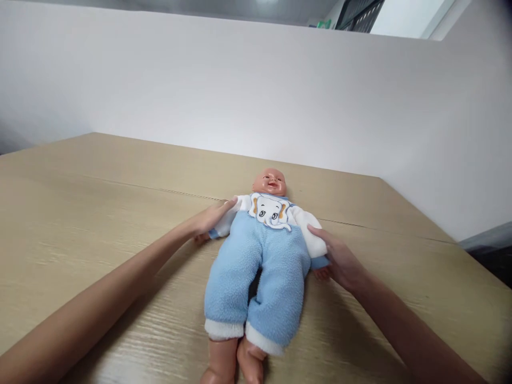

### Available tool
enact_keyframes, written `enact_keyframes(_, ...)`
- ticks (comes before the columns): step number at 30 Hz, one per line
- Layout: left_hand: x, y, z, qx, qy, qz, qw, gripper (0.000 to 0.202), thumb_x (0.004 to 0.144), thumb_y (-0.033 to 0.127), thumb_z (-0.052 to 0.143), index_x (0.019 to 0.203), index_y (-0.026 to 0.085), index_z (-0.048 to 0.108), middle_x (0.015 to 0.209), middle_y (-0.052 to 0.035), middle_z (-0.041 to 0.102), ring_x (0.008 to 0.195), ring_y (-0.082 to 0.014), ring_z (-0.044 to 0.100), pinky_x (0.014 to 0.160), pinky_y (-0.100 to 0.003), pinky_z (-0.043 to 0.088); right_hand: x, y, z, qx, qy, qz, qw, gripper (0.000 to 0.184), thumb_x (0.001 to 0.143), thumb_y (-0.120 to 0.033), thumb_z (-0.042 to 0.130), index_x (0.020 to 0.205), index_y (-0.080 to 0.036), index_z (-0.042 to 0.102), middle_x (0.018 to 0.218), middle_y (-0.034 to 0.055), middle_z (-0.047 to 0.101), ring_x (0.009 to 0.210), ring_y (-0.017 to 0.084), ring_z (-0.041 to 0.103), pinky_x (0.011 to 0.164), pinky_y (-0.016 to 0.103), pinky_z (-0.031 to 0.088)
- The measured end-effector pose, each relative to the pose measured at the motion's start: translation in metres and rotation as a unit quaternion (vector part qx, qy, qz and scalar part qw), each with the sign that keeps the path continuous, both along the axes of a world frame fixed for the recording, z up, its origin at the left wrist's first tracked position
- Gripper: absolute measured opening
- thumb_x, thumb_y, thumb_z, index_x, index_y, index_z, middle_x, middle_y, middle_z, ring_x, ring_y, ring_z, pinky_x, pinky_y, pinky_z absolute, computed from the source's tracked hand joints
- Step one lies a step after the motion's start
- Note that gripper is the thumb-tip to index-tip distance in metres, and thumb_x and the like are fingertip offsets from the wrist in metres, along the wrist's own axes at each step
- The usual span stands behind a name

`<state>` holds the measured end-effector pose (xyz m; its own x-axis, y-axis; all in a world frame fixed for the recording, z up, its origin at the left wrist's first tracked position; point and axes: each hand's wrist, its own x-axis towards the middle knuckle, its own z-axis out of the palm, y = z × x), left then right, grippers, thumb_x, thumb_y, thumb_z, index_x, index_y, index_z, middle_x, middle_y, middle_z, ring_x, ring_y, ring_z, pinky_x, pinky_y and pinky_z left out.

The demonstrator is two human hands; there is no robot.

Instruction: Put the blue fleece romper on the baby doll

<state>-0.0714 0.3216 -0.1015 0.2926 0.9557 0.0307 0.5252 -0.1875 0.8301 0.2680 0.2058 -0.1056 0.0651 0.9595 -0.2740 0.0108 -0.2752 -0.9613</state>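
Note:
A baby doll [260,250] lies on its back on the wooden table, its head away from me and its bare feet toward me. It wears a light blue fleece suit with white sleeves and an elephant face [270,210] on the chest. My left hand [214,216] grips the sleeve on the left of the picture, thumb on top, with most fingers hidden. Around the other sleeve [310,232], near its blue cuff, my right hand [340,258] is closed, its thumb lying along the white cloth. Both doll hands stick out below the cuffs.
The wooden table [100,176] has a seam running across it behind the doll's shoulders. A white partition wall [224,90] rises at the far edge. Over its top show a ceiling and a dark-framed window [358,15]. Something dark [490,253] stands beyond the right edge.

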Motion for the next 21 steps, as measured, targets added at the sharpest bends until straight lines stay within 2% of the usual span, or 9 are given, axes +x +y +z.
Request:
enact_keyframes(2,0.015,-0.01,0.0,-0.057,-0.119,-0.062,0.989,0.067,0.099,0.08,0.049,0.119,0.023,0.079,0.128,-0.0119,0.08,0.12,-0.0374,0.072,0.102,-0.045,0.056,-0.02,0.003,0.003,-0.029,0.047,-0.005,0.998,0.038,0.089,-0.059,0.075,0.082,-0.022,0.072,0.05,0.001,0.063,0.041,0.019,0.059,0.034,0.029,0.049)
enact_keyframes(4,0.027,-0.018,0.003,-0.102,-0.214,-0.105,0.966,0.063,0.097,0.075,0.062,0.133,0.026,0.075,0.141,-0.0081,0.075,0.133,-0.0355,0.068,0.112,-0.043,0.053,-0.036,0.005,0.006,-0.004,0.089,-0.035,0.995,0.029,0.086,-0.049,0.082,0.097,-0.023,0.074,0.077,0.003,0.079,0.066,0.021,0.075,0.055,0.028,0.064)
enact_keyframes(6,0.033,-0.025,0.01,-0.119,-0.244,-0.087,0.958,0.064,0.093,0.071,0.072,0.138,0.026,0.073,0.144,-0.0082,0.073,0.136,-0.036,0.066,0.114,-0.043,0.052,-0.046,0.004,0.009,0.014,0.115,-0.061,0.991,0.034,0.084,-0.041,0.086,0.111,-0.025,0.073,0.1,0.0035,0.083,0.084,0.021,0.079,0.07,0.027,0.068)
enact_keyframes(7,0.034,-0.028,0.014,-0.12,-0.25,-0.065,0.959,0.065,0.091,0.069,0.075,0.138,0.024,0.073,0.142,-0.0098,0.074,0.135,-0.0372,0.066,0.113,-0.044,0.053,-0.049,0.002,0.012,0.018,0.121,-0.069,0.99,0.038,0.084,-0.04,0.086,0.116,-0.025,0.072,0.103,0.0038,0.083,0.087,0.021,0.079,0.07,0.026,0.068)
enact_keyframes(10,0.031,-0.042,0.03,-0.123,-0.267,-0.032,0.955,0.067,0.09,0.068,0.078,0.138,0.021,0.074,0.134,-0.0132,0.078,0.126,-0.0392,0.071,0.103,-0.045,0.057,-0.054,-0.009,0.026,0.019,0.113,-0.07,0.991,0.045,0.086,-0.044,0.086,0.124,-0.024,0.071,0.083,0.0024,0.079,0.068,0.02,0.074,0.055,0.026,0.063)
enact_keyframes(13,0.028,-0.063,0.049,-0.112,-0.279,-0.035,0.953,0.066,0.091,0.07,0.077,0.137,0.023,0.074,0.128,-0.0116,0.08,0.118,-0.0376,0.074,0.093,-0.042,0.06,-0.057,-0.031,0.049,0.007,0.071,-0.067,0.995,0.055,0.084,-0.053,0.086,0.127,-0.024,0.07,0.055,-0.004,0.062,0.038,0.016,0.053,0.033,0.026,0.047)
enact_keyframes(16,0.03,-0.097,0.07,-0.089,-0.287,-0.019,0.954,0.064,0.09,0.069,0.077,0.134,0.023,0.075,0.119,-0.0116,0.082,0.119,-0.0398,0.073,0.094,-0.045,0.06,-0.052,-0.065,0.072,-0.014,0.002,-0.086,0.996,0.068,0.078,-0.067,0.086,0.128,-0.025,0.068,0.045,-0.0067,0.051,0.029,0.014,0.041,0.024,0.024,0.033)
enact_keyframes(19,0.031,-0.151,0.082,-0.051,-0.298,0.022,0.953,0.067,0.086,0.068,0.08,0.141,0.029,0.072,0.129,-0.009,0.079,0.133,-0.042,0.067,0.109,-0.05,0.058,-0.035,-0.112,0.083,-0.006,-0.051,-0.088,0.995,0.077,0.077,-0.072,0.084,0.138,-0.029,0.065,0.049,-0.0031,0.058,0.029,0.017,0.046,0.022,0.026,0.032)
enact_keyframes(21,0.028,-0.197,0.073,-0.041,-0.29,0.067,0.954,0.08,0.083,0.073,0.078,0.153,0.037,0.062,0.139,-0.0059,0.075,0.14,-0.0428,0.062,0.115,-0.055,0.055,-0.02,-0.148,0.084,0.055,-0.08,-0.069,0.993,0.075,0.079,-0.066,0.086,0.143,-0.032,0.064,0.067,0.005,0.074,0.038,0.024,0.06,0.025,0.031,0.041)
